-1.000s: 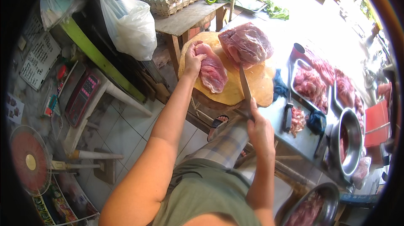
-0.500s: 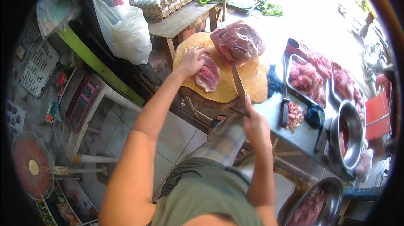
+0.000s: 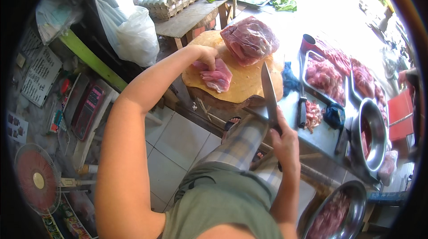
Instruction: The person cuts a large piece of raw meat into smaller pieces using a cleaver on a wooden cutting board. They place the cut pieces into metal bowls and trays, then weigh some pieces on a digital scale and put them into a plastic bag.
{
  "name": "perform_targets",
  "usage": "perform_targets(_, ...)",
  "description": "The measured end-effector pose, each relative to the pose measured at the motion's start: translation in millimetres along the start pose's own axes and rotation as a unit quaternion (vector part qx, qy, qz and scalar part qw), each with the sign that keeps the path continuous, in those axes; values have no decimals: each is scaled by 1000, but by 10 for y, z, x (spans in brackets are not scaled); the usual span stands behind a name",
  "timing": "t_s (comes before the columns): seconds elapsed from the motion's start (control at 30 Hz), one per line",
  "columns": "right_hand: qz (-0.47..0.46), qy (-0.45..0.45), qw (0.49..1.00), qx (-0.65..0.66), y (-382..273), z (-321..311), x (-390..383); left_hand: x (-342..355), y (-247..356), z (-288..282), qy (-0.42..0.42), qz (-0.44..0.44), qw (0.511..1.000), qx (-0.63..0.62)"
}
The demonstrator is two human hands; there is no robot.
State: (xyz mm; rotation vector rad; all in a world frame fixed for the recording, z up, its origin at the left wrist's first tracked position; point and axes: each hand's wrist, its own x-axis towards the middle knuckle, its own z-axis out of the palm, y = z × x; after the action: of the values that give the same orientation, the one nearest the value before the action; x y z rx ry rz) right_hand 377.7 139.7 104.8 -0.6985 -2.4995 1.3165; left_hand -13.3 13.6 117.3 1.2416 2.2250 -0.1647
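A thick round wooden chopping board [image 3: 249,85] bears two pieces of raw meat. The smaller slab of meat [image 3: 219,77] lies at its left side, and my left hand [image 3: 208,55] presses down on it with bent fingers, its wrist arched above. Part of that slab is hidden under the hand. A large chunk of meat [image 3: 250,40] rests at the board's far side, apart from both hands. My right hand [image 3: 284,138] is wrapped round the handle of a knife [image 3: 269,94], its broad blade pointing away over the board's right edge, clear of the meat.
Right of the board, metal trays of cut meat [image 3: 323,78], a dark blue cloth [image 3: 334,115] and a steel bowl [image 3: 370,134] stand on the table. A second bowl of meat [image 3: 332,216] sits lower right. Egg trays [image 3: 171,0], a hanging white bag [image 3: 136,38] and a fan [image 3: 38,179] are leftward.
The knife has come away from the large chunk, back and to the right. My left elbow has swung outward and up, and the left fingers now point down into the smaller slab.
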Motion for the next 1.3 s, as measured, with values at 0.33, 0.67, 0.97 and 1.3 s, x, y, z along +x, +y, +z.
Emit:
perform_targets(0.33,48,52,996,48,323,-196,-193,-304,1072,-150,207,247,933,158)
perform_targets(0.67,71,131,984,96,679,-217,-203,500,1916,24,400,301,847,178)
perform_targets(0.97,75,111,974,181,584,-36,-27,1676,1425,-861,193,79,970,123)
perform_targets(1.3,114,83,977,159,346,-39,161,1537,1633,-790,204,88,933,284)
